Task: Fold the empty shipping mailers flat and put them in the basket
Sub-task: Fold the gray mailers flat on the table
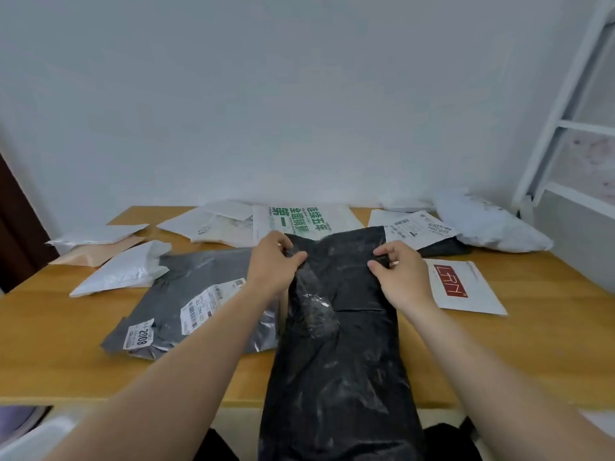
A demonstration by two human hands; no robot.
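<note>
- Against a white wall (299, 94), a wooden counter (499, 347) carries scattered white mailers (119, 271) and a grey mailer (186, 287); a white metal frame (559, 121) rises at the right.
- The black mailer (339, 361) lies lengthwise away from the person, its near end hanging over the counter's front edge.
- Its far edge is pinched by the left hand (271, 264) and the right hand (401, 277).

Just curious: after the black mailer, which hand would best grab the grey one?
Probably the left hand: its forearm lies over the grey mailer, while the right hand is across the black mailer.
</note>
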